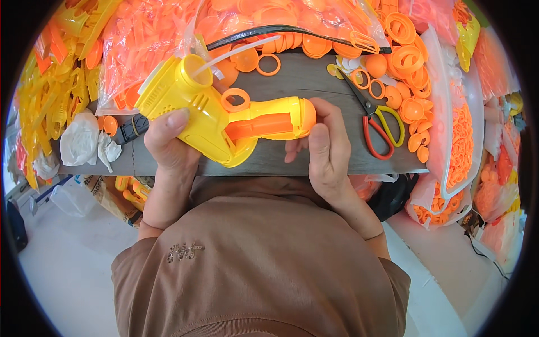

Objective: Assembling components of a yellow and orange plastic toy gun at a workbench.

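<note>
A yellow plastic toy gun (205,118) lies across the middle of the view, tilted, held above the table edge. Its handle carries an orange strip, an orange ring and a rounded orange end cap. From its round open neck sticks a thin whitish tube (233,53). My left hand (168,137) grips the wide body, thumb on top, other fingers hidden beneath. My right hand (328,149) is curled round the orange end of the handle, thumb and index finger beside the cap. Scissors (370,109) with one red and one yellow handle lie to the right, blades partly open.
The dark grey table (292,78) holds heaped orange rings and caps (412,106) at right. Behind are clear bags of orange parts (151,50). Yellow parts (67,73) pile up at left near crumpled white plastic (81,140). A translucent bin (441,129) holds small orange pieces.
</note>
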Demonstrator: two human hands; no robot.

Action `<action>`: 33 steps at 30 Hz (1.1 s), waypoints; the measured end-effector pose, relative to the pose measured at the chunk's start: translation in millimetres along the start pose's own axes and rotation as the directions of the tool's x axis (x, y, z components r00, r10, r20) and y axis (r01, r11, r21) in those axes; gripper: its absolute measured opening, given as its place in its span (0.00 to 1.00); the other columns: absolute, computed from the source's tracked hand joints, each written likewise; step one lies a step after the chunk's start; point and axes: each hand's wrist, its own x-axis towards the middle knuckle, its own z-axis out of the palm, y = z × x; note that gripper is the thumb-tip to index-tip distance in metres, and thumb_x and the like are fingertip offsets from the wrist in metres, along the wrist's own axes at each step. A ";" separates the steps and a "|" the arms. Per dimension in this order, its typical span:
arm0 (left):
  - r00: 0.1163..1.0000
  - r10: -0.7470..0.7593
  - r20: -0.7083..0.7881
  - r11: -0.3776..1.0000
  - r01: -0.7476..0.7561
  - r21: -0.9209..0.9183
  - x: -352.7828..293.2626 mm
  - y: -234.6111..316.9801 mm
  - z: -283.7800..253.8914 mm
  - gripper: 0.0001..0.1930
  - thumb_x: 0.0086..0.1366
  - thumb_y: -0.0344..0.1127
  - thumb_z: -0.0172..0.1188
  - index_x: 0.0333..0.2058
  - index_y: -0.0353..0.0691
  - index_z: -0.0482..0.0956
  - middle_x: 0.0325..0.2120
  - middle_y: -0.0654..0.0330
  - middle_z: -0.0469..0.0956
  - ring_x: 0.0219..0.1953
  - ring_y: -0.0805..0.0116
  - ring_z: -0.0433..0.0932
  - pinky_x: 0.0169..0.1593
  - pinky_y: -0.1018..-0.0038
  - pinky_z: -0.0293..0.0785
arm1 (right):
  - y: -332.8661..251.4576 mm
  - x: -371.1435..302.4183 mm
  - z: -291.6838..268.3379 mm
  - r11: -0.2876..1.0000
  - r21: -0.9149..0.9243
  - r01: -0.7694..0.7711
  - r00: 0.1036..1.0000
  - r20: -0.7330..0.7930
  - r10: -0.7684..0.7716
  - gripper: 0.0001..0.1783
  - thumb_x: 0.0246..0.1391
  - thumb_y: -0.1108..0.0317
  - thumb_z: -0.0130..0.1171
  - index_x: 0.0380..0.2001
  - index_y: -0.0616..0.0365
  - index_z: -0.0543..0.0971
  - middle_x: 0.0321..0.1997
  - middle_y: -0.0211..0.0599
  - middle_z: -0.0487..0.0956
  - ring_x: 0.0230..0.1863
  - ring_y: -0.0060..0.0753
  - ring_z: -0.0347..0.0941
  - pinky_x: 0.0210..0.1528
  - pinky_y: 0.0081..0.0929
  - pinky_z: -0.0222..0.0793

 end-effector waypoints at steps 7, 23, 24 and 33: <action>0.992 -0.063 0.113 0.998 0.065 -0.012 -3.0 5.7 -2.9 0.36 0.43 0.46 0.58 0.52 0.33 0.65 0.44 0.48 0.71 0.42 0.53 0.75 0.44 0.61 0.76 | -22.2 10.9 -20.2 0.962 0.176 -0.207 0.960 0.228 0.165 0.21 0.61 0.57 0.50 0.45 0.66 0.65 0.37 0.42 0.74 0.20 0.22 0.69 0.20 0.17 0.67; 0.962 -0.230 0.147 0.963 0.247 -0.106 -18.0 2.6 -12.6 0.40 0.36 0.41 0.64 0.49 0.32 0.59 0.36 0.48 0.72 0.37 0.50 0.77 0.37 0.62 0.81 | -36.5 -11.1 -24.9 0.838 -0.030 -0.545 0.744 0.443 0.500 0.16 0.58 0.65 0.55 0.39 0.63 0.63 0.33 0.39 0.75 0.30 0.28 0.77 0.35 0.23 0.73; 0.963 -0.244 0.117 0.961 0.256 -0.101 -19.6 1.9 -9.8 0.40 0.35 0.43 0.64 0.48 0.31 0.60 0.34 0.48 0.72 0.36 0.51 0.78 0.35 0.63 0.81 | -36.7 -11.5 -25.4 0.863 -0.064 -0.502 0.751 0.461 0.472 0.15 0.58 0.65 0.55 0.39 0.63 0.63 0.33 0.38 0.76 0.30 0.27 0.77 0.35 0.22 0.73; 0.950 -0.271 0.157 0.956 0.284 -0.067 -20.6 3.8 -17.0 0.41 0.35 0.42 0.66 0.49 0.30 0.59 0.33 0.48 0.72 0.35 0.52 0.78 0.34 0.62 0.82 | -36.3 -16.7 -19.6 0.890 -0.218 -0.401 0.742 0.492 0.455 0.18 0.56 0.64 0.58 0.39 0.63 0.64 0.29 0.36 0.78 0.33 0.24 0.77 0.37 0.20 0.70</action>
